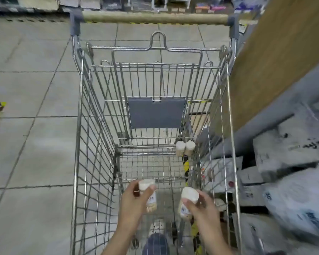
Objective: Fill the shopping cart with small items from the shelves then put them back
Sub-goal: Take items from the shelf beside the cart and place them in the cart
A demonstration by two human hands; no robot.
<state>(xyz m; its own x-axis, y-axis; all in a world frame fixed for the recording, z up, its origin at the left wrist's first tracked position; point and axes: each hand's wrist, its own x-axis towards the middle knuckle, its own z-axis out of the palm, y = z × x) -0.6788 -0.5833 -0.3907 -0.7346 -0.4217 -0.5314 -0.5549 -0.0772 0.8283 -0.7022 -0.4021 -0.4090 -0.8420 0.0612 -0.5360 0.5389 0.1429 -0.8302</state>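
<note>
Fingers of the left hand [134, 197] and right hand [203, 205] each curled round a white-capped jar [149, 192] above the shopping cart [77, 126], apparently mid-filling; lowering both onto the basket floor beside the two jars [185, 148] already there seemed next.

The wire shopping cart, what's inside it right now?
Two white-capped jars stand together in the far right corner of the wire shopping cart. The left hand and right hand each hold another jar above the basket; they hide the near floor.
</note>
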